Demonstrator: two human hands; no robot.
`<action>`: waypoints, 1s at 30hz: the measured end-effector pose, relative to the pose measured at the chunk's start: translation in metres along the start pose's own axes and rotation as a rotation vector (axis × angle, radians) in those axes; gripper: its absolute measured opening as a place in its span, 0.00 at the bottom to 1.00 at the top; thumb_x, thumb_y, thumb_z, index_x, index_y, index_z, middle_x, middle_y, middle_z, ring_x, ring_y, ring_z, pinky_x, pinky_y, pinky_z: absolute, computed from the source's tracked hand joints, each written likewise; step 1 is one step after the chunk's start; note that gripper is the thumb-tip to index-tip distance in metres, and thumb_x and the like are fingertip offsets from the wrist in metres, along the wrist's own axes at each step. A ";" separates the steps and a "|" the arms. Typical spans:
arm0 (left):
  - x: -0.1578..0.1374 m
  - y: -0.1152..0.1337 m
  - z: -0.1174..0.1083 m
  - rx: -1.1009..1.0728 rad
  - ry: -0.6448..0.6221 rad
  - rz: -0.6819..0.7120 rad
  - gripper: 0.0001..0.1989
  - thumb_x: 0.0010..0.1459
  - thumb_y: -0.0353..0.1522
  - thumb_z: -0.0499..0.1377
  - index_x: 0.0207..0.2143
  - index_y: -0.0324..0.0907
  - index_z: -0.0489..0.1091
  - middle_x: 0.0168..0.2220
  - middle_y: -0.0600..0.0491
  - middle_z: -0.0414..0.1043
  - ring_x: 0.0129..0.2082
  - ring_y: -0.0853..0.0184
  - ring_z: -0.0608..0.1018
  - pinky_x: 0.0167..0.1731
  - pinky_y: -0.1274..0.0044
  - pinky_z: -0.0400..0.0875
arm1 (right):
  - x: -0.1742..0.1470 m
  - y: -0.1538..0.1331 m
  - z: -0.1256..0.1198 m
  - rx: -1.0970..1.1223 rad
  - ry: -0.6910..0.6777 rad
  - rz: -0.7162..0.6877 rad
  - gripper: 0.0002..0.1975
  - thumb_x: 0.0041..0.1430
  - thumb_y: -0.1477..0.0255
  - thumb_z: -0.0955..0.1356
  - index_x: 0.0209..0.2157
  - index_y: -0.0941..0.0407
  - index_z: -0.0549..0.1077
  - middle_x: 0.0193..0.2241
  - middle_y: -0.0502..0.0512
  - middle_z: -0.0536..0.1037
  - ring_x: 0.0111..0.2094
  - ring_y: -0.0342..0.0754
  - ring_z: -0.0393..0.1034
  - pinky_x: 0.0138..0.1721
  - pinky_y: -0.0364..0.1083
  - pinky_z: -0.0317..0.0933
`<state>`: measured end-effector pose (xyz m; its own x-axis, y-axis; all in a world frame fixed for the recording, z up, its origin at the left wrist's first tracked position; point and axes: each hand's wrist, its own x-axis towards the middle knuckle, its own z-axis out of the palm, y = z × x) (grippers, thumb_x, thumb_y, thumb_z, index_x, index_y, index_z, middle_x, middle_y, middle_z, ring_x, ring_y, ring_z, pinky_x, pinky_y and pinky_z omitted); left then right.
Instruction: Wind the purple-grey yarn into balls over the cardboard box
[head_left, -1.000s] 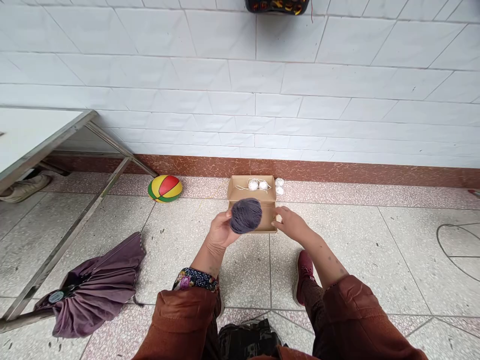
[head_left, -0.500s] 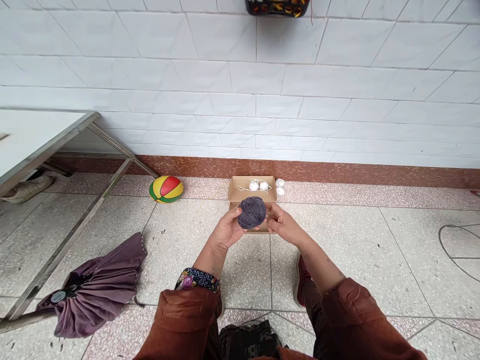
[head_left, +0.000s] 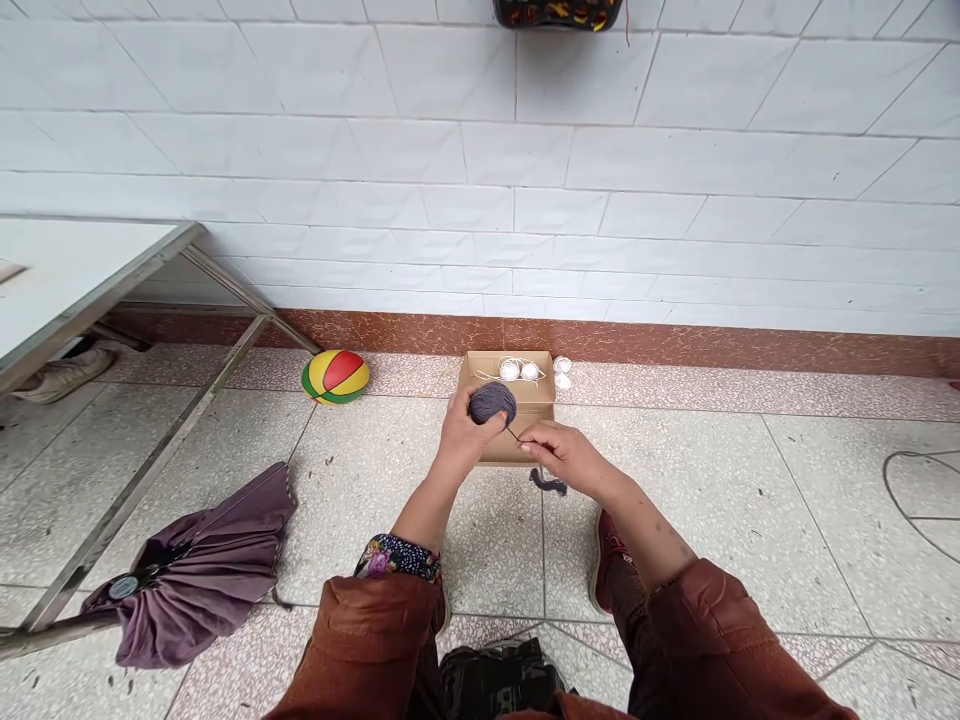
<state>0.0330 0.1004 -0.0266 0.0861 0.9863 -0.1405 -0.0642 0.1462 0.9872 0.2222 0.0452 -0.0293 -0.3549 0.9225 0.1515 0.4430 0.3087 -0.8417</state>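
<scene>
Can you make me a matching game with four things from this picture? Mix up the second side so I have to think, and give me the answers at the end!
Things:
1. Dark yarn ball
2. Toy ball
3. Cardboard box
4. Yarn strand

Clues:
A. Brown and standing open
B. Pinched by the fingers of the right hand
C. Held in the left hand
D. Yellow, red and green

Right pairs: 1-C, 2-D, 3-A, 4-B
</scene>
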 end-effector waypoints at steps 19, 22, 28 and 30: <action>-0.021 0.008 -0.001 -0.635 -0.493 -0.206 0.29 0.47 0.35 0.65 0.53 0.41 0.71 0.53 0.44 0.73 0.55 0.54 0.73 0.55 0.66 0.65 | 0.001 0.028 0.000 -0.071 0.181 0.058 0.12 0.67 0.74 0.62 0.41 0.54 0.77 0.37 0.56 0.78 0.40 0.48 0.72 0.43 0.47 0.66; -0.014 0.010 -0.001 -0.666 -0.280 -0.118 0.28 0.47 0.35 0.66 0.53 0.44 0.70 0.52 0.47 0.74 0.55 0.58 0.73 0.55 0.67 0.65 | 0.000 0.025 0.000 -0.086 0.150 0.059 0.11 0.68 0.72 0.62 0.41 0.54 0.77 0.37 0.55 0.77 0.40 0.49 0.72 0.43 0.47 0.66; -0.003 0.005 0.001 -0.055 0.010 0.073 0.27 0.44 0.30 0.68 0.49 0.45 0.71 0.50 0.49 0.71 0.52 0.58 0.72 0.57 0.65 0.61 | -0.001 0.015 -0.003 0.005 0.133 0.107 0.09 0.68 0.69 0.63 0.38 0.53 0.74 0.36 0.52 0.74 0.24 0.41 0.70 0.32 0.44 0.67; -0.003 0.001 0.000 0.213 0.040 0.151 0.28 0.41 0.29 0.68 0.48 0.45 0.73 0.50 0.48 0.69 0.53 0.54 0.71 0.59 0.63 0.59 | -0.001 0.013 -0.002 0.086 0.118 0.193 0.09 0.68 0.68 0.62 0.38 0.53 0.73 0.34 0.50 0.74 0.18 0.39 0.68 0.26 0.43 0.66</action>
<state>0.0329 0.0977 -0.0252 0.0517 0.9986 0.0113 0.1376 -0.0184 0.9903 0.2300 0.0484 -0.0398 -0.1691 0.9848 0.0388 0.4198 0.1076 -0.9012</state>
